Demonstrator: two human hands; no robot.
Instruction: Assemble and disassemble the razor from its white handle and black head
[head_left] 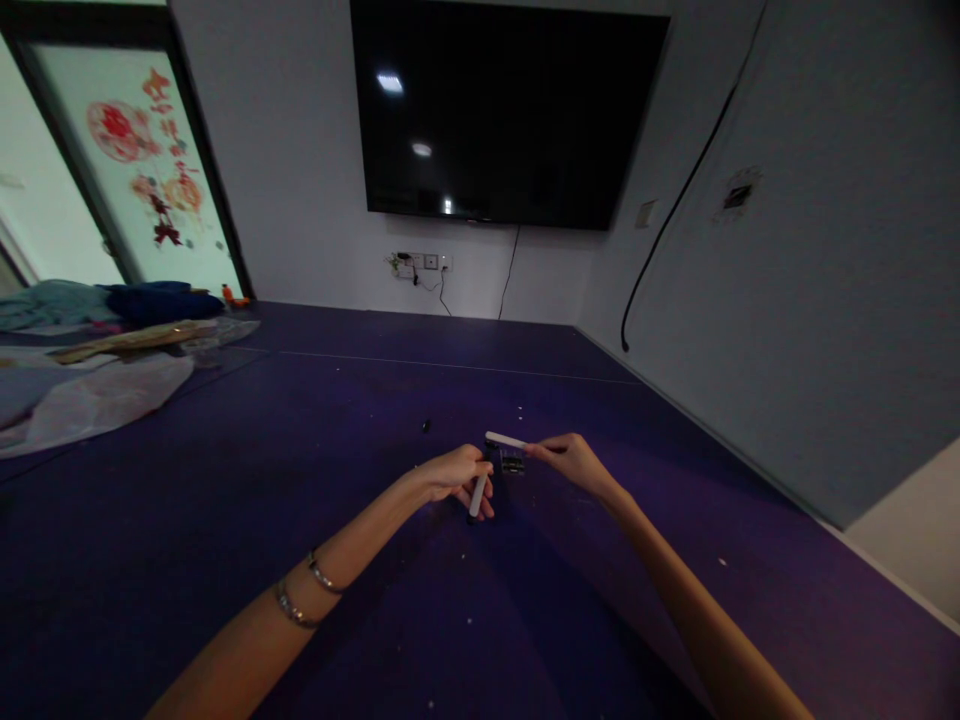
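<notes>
My left hand is closed around a short white bar with a dark end piece at its lower tip. With thumb and fingers, my right hand pinches the right end of a second white bar, which lies nearly level. The far tip of that bar sits close to a small dark piece above my left fingers; I cannot tell whether the bars are joined there. Just below the second bar is a small dark part with pale edges.
A small black piece and scattered white specks lie on the dark purple surface. Plastic sheeting and folded cloth are at the left. A black cable hangs along the right wall; a television is mounted ahead.
</notes>
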